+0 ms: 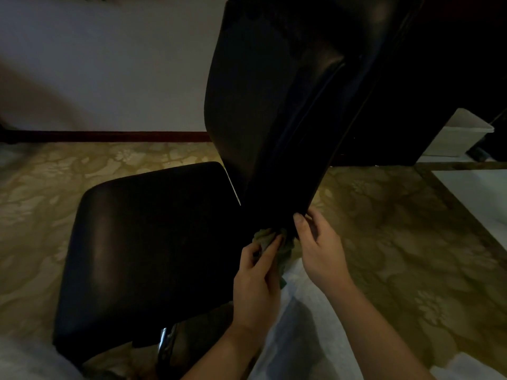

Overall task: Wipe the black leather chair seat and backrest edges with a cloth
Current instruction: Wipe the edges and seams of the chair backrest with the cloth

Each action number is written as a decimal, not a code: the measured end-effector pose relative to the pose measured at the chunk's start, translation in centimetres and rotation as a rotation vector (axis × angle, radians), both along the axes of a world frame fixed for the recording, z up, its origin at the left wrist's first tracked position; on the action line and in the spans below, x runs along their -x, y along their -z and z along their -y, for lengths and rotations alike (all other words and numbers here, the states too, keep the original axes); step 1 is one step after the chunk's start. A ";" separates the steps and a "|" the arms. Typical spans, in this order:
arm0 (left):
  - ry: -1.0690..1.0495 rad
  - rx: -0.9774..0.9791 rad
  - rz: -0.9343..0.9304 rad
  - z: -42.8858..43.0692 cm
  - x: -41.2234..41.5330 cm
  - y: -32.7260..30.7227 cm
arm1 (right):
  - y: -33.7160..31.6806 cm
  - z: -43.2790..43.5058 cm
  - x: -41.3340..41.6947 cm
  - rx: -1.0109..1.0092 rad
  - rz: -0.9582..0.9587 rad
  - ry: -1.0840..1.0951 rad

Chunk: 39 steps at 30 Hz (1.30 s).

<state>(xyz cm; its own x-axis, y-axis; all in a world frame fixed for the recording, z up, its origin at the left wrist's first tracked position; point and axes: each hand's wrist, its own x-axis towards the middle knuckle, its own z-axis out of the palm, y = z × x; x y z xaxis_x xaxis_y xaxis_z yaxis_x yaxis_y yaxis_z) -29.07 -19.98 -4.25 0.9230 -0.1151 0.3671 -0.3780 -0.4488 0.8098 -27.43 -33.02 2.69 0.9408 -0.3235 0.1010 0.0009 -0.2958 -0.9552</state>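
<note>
Left hand (256, 283) pinches the soft, limp cloth (267, 238), bunched against the backrest (274, 91) at its lower edge; right hand (319, 249), at three o'clock of it, grips that edge. Seat (142, 242) lies at nine o'clock. Keep the cloth bunched; the leather looks slick

The room is dim and the picture soft, with the black backrest (274, 105) nearly lost in darkness at the far right. A faint sheen streaks the left of the seat (137, 242). Wide-angle distortion bends the baseboard (109, 136) and floor (411, 229) towards the edges, and the near left corner is blurred.
</note>
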 end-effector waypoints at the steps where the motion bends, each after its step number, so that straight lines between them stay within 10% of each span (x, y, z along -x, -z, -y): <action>1: 0.000 -0.003 0.006 0.1 0.0 0.0 | 0.1 0.0 0.0 0.000 -0.001 -0.002; 8: -0.017 0.066 0.151 -0.4 0.6 -2.0 | -0.1 0.3 0.0 0.021 -0.014 -0.003; 27: 0.002 -0.610 -0.421 -3.0 -2.0 3.6 | 2.1 0.9 0.4 -0.007 -0.164 -0.048; 39: 0.110 -0.588 -0.384 -12.1 -5.1 2.0 | 6.4 -4.5 0.6 0.497 -0.540 -0.159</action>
<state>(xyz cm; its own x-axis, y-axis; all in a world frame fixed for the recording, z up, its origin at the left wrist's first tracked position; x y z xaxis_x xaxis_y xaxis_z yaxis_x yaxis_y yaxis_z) -24.00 -7.85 -6.29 0.9464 -0.2943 -0.1333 -0.1830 -0.8281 0.5298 -28.05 -28.54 -3.67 0.9326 -0.2161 -0.2889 -0.3511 -0.7280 -0.5888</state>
